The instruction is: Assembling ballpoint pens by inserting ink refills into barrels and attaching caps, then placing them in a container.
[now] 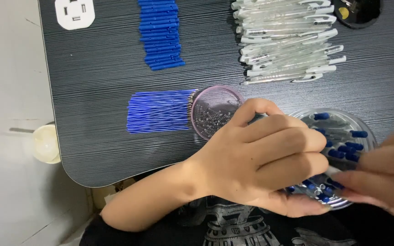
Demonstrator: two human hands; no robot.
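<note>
Pen tips (343,150), small with blue ends, lie jumbled in a clear round dish (363,125) at about four o'clock on the dark ribbed table (96,91). The left hand (261,159) covers the dish's near left part, fingers curled, with its thumb along the near rim; whether its grip holds a piece is hidden. The right hand (384,177) enters from three o'clock, fingertips pinched together just over the near edge of the dish, touching or almost touching the left fingers; what they pinch cannot be made out. Both hands are equally close to the loose pieces, which point every way. At ten o'clock from the dish sits a pink dish of tiny springs (216,111), then a row of blue refills (160,111). Farther back lie blue sleeves (160,34) and clear pen barrels (288,41).
</note>
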